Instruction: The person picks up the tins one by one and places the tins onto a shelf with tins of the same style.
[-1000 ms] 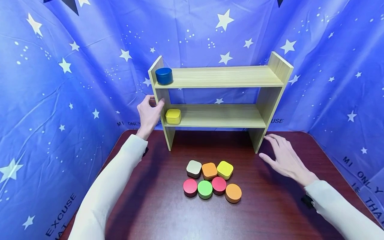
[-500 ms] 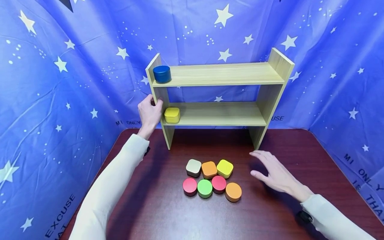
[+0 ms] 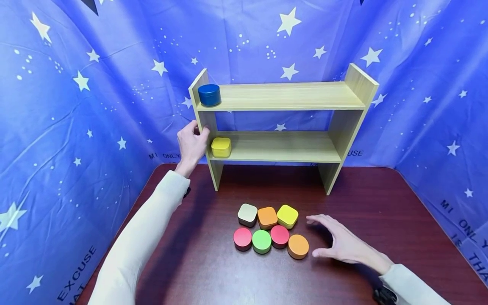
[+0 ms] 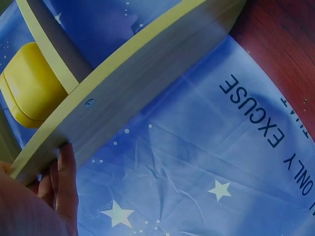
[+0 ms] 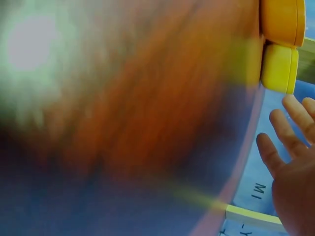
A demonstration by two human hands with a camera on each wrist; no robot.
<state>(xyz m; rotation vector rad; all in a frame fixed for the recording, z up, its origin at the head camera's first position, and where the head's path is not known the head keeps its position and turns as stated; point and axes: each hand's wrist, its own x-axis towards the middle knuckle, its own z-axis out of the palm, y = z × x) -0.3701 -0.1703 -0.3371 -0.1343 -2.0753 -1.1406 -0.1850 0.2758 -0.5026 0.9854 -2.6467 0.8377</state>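
My left hand (image 3: pixel 192 144) pinches the left side panel of a two-tier wooden shelf (image 3: pixel 286 146), thumb on the inner side and fingers outside. In the left wrist view those fingers (image 4: pixel 67 182) lie against the panel's outer face. My right hand (image 3: pixel 345 241) is over the table with thumb and fingers spread, just right of a round orange tin (image 3: pixel 298 246) and a square yellow tin (image 3: pixel 287 216). Beside these sit a square orange tin (image 3: pixel 267 217), a square cream tin (image 3: pixel 247 214), two round red tins (image 3: pixel 242 238) and a round green tin (image 3: pixel 261 241).
A round blue tin (image 3: pixel 209 95) stands at the left end of the top shelf. Below it, another square yellow tin (image 3: pixel 221 147) sits at the left of the middle shelf. A star-printed blue curtain (image 3: pixel 114 84) surrounds the dark red table (image 3: pixel 213 275).
My right hand has left the shelf's right leg and come down toward the front and left, beside the tins, its thumb spreading wider. The left hand has stayed on the side panel.
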